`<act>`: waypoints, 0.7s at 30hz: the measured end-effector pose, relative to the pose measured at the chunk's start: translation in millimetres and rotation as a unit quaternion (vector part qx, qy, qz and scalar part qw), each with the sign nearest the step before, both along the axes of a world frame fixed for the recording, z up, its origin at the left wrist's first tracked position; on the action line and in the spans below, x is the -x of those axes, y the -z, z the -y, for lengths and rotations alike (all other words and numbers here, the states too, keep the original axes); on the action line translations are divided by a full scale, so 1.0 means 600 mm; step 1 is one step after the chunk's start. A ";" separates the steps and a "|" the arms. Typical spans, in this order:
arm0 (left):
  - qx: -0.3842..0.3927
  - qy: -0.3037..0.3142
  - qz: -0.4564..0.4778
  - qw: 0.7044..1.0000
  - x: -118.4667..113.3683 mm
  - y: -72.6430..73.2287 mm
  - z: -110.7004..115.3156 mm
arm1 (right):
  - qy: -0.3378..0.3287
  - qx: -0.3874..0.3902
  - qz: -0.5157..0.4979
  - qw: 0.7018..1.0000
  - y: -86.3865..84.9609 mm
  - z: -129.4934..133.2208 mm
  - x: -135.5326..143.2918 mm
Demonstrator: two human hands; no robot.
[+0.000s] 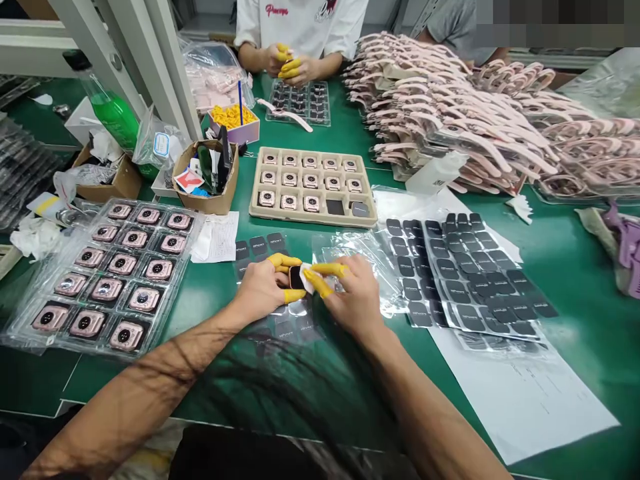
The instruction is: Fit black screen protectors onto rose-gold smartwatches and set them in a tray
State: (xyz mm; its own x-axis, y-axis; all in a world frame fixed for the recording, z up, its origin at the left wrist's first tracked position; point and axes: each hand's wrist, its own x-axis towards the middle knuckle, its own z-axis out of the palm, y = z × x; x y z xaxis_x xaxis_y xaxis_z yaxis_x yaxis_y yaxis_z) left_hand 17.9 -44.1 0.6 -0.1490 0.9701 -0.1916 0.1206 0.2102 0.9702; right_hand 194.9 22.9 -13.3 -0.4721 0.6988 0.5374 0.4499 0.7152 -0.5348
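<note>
Yellow finger covers are on both of my hands. My left hand (265,283) grips a small watch case (296,277) with its dark face turned up. In my right hand (345,287) a white cloth (311,279) is pinched and pressed against the right side of that face. Beneath my hands lies a clear sheet of dark square stickers (257,247). Beyond them stands a beige tray (313,219) holding rows of pink watch cases, with a dark piece in its front right cell.
A clear tray of pink watch cases (107,290) lies left. Sticker sheets (457,290) and white paper (525,393) lie right. Behind are a cardboard box (213,200), a green bottle (115,117), heaped pink straps (440,100) and a person's gloved-finger hands (293,65).
</note>
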 end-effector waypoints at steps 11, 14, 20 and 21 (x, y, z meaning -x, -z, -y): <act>-0.003 -0.195 0.157 0.968 -0.014 -0.005 -0.018 | 0.139 0.034 0.053 0.988 -0.002 0.018 -0.009; -0.039 -0.244 0.220 0.944 -0.018 -0.008 -0.019 | 0.065 0.031 0.128 0.989 0.001 0.060 0.004; -0.029 -0.232 0.271 0.934 -0.017 -0.016 -0.019 | 0.061 0.026 0.191 0.979 0.010 0.079 0.032; -0.025 -0.229 0.272 0.934 -0.016 -0.017 -0.020 | 0.055 0.029 0.174 0.983 0.011 0.076 0.032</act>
State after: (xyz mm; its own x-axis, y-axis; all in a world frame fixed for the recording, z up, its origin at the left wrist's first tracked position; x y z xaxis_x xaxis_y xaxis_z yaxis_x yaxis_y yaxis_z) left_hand 27.2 -32.1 11.1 -0.4450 0.8380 -0.3157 -0.4845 0.0712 0.8719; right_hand 175.8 -23.0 -20.1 -0.5400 0.7807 0.3146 0.6854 0.6248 -0.3740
